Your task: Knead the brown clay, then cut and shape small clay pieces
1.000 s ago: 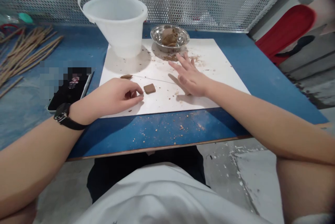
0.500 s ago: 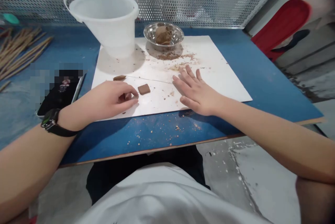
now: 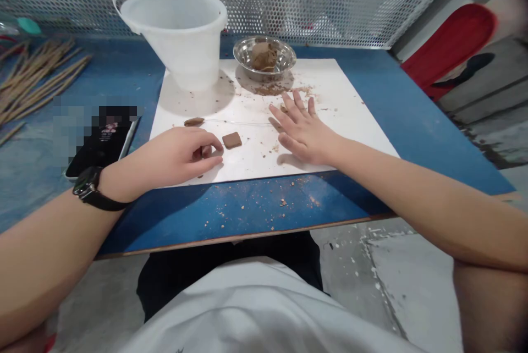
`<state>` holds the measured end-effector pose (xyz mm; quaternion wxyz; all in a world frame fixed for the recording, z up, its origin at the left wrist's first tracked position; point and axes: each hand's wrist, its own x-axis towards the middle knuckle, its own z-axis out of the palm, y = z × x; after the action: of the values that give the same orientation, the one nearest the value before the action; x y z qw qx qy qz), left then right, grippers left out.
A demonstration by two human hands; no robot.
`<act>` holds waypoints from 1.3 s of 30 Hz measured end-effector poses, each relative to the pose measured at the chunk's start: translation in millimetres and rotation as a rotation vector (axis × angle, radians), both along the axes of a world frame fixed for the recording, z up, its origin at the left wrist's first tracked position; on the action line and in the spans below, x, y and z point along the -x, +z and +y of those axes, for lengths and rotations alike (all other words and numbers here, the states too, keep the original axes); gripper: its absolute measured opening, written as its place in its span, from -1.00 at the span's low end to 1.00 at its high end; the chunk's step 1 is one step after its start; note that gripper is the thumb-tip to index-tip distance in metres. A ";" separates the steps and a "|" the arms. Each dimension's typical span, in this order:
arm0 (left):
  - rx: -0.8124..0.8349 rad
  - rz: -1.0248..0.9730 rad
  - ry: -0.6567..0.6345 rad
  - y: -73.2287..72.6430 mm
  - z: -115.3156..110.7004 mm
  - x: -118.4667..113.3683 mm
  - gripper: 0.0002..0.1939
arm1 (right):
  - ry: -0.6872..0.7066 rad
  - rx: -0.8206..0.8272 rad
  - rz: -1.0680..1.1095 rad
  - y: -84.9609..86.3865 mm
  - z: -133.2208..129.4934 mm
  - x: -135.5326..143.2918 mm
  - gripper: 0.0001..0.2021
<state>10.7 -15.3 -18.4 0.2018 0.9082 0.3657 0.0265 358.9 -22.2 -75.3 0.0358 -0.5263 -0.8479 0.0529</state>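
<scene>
My left hand [image 3: 185,156] rests at the near left part of a white board [image 3: 350,105], its fingers curled but apart, with nothing seen between them. Just right of its fingertips lies a small square brown clay piece [image 3: 232,140]. Beyond that hand is a small brown piece [image 3: 194,121], from which a thin line runs right across the board. My right hand [image 3: 303,127] is palm down over the board with its fingers spread. A bit of brown material shows near its fingers. Behind it, a metal bowl [image 3: 246,67] holds a brown clay lump [image 3: 264,56].
A white bucket [image 3: 190,56] stands at the board's back left. On the blue table [image 3: 173,215] are a phone [image 3: 103,141] and a bundle of thin sticks [image 3: 37,78] to the left. Brown crumbs [image 3: 282,202] lie near the front edge. A red chair [image 3: 454,39] is at the right.
My right hand has moved slightly away from me over the board, its shadow now showing below the thumb. My left hand keeps its place beside the clay square. The view has shifted slightly.
</scene>
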 end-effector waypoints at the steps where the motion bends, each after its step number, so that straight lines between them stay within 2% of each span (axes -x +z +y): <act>1: 0.000 0.001 0.000 -0.1 -0.2 -0.4 -0.57 | 0.025 -0.004 0.004 -0.9 -11.1 -4.1 -0.07; 4: 0.004 0.009 0.004 0.0 -0.7 -1.5 -0.58 | 0.068 -0.010 0.028 -4.1 -41.4 -16.2 -0.13; 6: 0.005 0.011 0.005 0.5 -1.1 -1.7 -0.58 | 0.065 -0.032 0.050 -5.9 -48.1 -21.3 -0.16; 8: 0.004 0.013 0.002 1.0 -1.2 -1.5 -0.58 | 0.042 -0.041 0.071 -7.0 -40.4 -23.2 -0.16; 13: -0.001 0.015 -0.006 1.2 -0.2 -1.2 -0.55 | -0.028 -0.001 0.096 -5.4 6.5 -16.5 -0.12; 15: 0.002 0.019 -0.009 1.2 0.6 -1.4 -0.54 | -0.048 -0.020 0.082 -3.1 17.7 -12.0 -0.12; 18: 0.005 0.030 -0.006 1.4 1.5 -1.3 -0.54 | -0.036 -0.060 0.064 0.0 15.3 -9.2 -0.13; 24: 0.007 0.037 -0.007 2.0 1.1 -1.1 -0.53 | 0.005 -0.056 0.052 -3.0 -13.8 -15.5 -0.07; 28: 0.000 0.036 -0.006 1.7 0.8 -2.1 -0.52 | -0.042 -0.065 0.105 -2.5 2.0 -8.6 -0.03; 32: 0.000 0.031 -0.013 0.1 2.2 -0.4 -0.51 | -0.121 -0.167 0.245 12.6 21.4 2.1 -0.07; 35: -0.004 0.029 -0.020 -0.8 3.2 0.9 -0.51 | -0.132 -0.204 0.311 32.5 12.3 -1.0 -0.12; 37: -0.005 0.033 -0.020 -0.9 3.1 0.9 -0.52 | -0.077 -0.171 0.278 44.9 -2.2 -10.4 -0.20; 39: -0.006 0.035 -0.021 -0.6 2.5 0.4 -0.52 | 0.058 -0.070 0.210 52.5 -16.5 -23.4 -0.30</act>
<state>10.2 -12.7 -18.9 0.1932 0.9129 0.3594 0.0095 382.3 -38.7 -22.9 0.1410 -0.4916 -0.8557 0.0791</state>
